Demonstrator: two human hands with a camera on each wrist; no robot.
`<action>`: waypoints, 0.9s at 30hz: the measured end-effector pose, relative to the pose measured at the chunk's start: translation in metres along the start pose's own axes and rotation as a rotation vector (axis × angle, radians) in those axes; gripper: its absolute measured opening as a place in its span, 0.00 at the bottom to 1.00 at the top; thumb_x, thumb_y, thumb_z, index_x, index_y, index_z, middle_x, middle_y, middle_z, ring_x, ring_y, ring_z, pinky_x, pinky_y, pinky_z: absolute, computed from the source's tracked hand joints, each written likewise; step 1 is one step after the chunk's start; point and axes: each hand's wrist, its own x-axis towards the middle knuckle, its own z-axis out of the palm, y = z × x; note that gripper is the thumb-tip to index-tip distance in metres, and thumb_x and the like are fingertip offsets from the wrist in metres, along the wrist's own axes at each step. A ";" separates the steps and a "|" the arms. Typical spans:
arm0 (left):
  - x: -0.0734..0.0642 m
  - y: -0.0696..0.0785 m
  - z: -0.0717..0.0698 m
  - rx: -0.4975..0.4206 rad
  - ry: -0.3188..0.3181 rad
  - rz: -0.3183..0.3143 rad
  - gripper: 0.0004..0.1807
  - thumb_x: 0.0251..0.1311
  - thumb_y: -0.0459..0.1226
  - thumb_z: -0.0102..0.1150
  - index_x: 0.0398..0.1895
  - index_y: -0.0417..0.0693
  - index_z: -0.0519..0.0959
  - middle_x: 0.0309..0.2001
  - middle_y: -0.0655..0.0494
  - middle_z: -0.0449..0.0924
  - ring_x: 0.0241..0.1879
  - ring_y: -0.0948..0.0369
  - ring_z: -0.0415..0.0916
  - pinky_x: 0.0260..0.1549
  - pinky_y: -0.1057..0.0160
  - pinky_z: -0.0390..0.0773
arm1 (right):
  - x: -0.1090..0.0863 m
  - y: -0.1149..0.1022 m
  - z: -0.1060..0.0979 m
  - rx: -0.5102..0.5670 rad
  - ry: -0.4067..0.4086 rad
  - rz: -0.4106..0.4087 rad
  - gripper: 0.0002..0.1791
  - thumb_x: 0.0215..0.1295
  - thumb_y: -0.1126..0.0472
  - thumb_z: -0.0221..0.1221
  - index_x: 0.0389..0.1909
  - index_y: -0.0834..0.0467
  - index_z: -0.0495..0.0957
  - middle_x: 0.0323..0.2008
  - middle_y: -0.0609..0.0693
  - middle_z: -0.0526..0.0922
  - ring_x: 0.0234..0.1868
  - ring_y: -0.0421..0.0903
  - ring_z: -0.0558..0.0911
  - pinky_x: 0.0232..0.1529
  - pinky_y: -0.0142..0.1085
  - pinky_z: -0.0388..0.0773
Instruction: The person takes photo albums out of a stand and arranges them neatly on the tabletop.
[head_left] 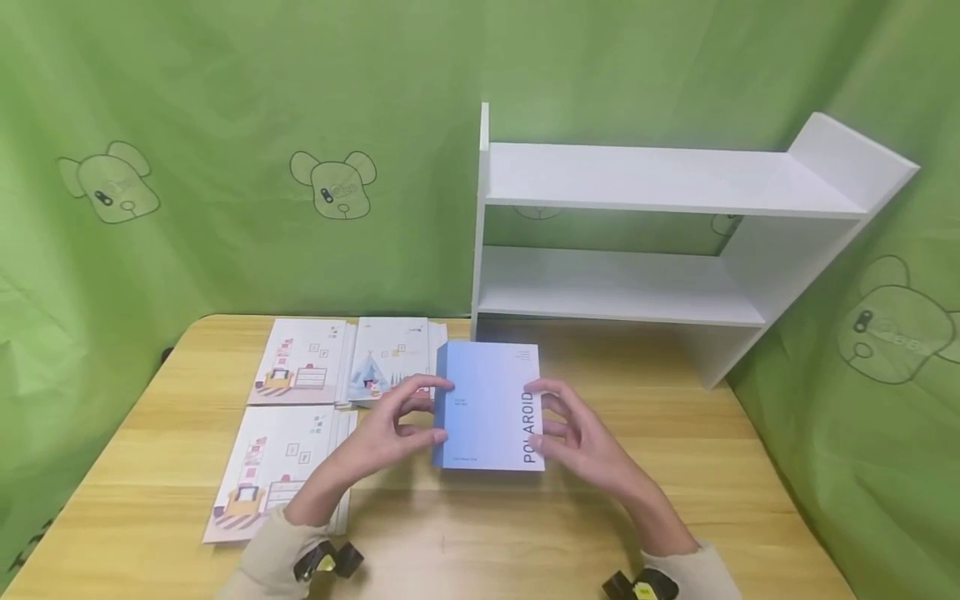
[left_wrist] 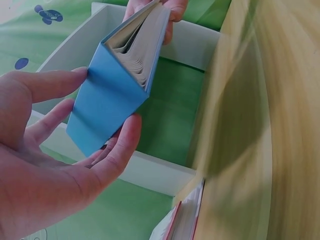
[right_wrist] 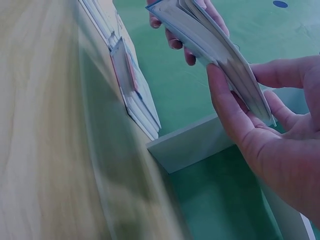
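Observation:
A thick blue photo album with "POLAROID" on its cover is held up above the table between both hands. My left hand grips its spine side, thumb and fingers at the edges; in the left wrist view the blue spine faces the palm and the page block shows at one end. My right hand pinches the opposite, opening side, thumb on the front cover and fingers behind. In the right wrist view the album's pages sit between thumb and fingers.
A white two-tier shelf stands at the back right of the wooden table. White illustrated albums lie at left: one at the back, a tent-pictured one beside it, another in front. A green curtain hangs behind.

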 end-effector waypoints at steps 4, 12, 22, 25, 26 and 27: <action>-0.001 0.001 -0.003 -0.001 -0.011 -0.015 0.32 0.60 0.26 0.70 0.67 0.49 0.73 0.70 0.51 0.69 0.59 0.42 0.75 0.48 0.53 0.87 | 0.001 0.003 0.003 0.013 -0.001 0.012 0.35 0.67 0.70 0.64 0.72 0.54 0.62 0.72 0.63 0.63 0.61 0.69 0.78 0.52 0.47 0.86; -0.002 0.003 -0.008 0.016 -0.013 -0.031 0.31 0.60 0.27 0.70 0.66 0.50 0.73 0.69 0.51 0.70 0.59 0.45 0.75 0.49 0.54 0.87 | 0.004 0.005 0.008 0.028 -0.003 0.015 0.35 0.68 0.70 0.63 0.72 0.54 0.62 0.71 0.64 0.66 0.59 0.65 0.80 0.51 0.47 0.86; -0.006 -0.001 -0.013 0.014 -0.025 -0.043 0.32 0.60 0.27 0.69 0.67 0.48 0.72 0.70 0.48 0.69 0.61 0.42 0.73 0.53 0.50 0.85 | 0.005 0.008 0.013 0.024 0.005 0.021 0.35 0.67 0.69 0.64 0.72 0.53 0.63 0.73 0.62 0.62 0.61 0.69 0.77 0.52 0.46 0.86; -0.009 -0.003 -0.015 0.012 -0.033 -0.038 0.32 0.60 0.27 0.69 0.68 0.48 0.71 0.70 0.48 0.68 0.62 0.41 0.72 0.55 0.48 0.84 | 0.005 0.009 0.014 0.039 0.001 0.025 0.35 0.67 0.69 0.64 0.72 0.53 0.63 0.72 0.63 0.64 0.60 0.69 0.78 0.52 0.47 0.86; -0.011 -0.004 -0.016 0.008 -0.035 -0.035 0.32 0.61 0.27 0.69 0.68 0.48 0.71 0.70 0.48 0.68 0.62 0.41 0.72 0.55 0.49 0.84 | 0.005 0.009 0.015 0.045 -0.002 0.027 0.35 0.67 0.69 0.64 0.72 0.53 0.63 0.72 0.63 0.64 0.60 0.69 0.78 0.52 0.47 0.86; -0.012 -0.005 -0.016 0.004 -0.036 -0.031 0.32 0.61 0.27 0.68 0.68 0.48 0.71 0.71 0.48 0.68 0.62 0.41 0.72 0.55 0.49 0.84 | 0.005 0.009 0.016 0.053 -0.005 0.030 0.35 0.67 0.69 0.64 0.72 0.53 0.63 0.71 0.63 0.65 0.59 0.68 0.79 0.52 0.48 0.86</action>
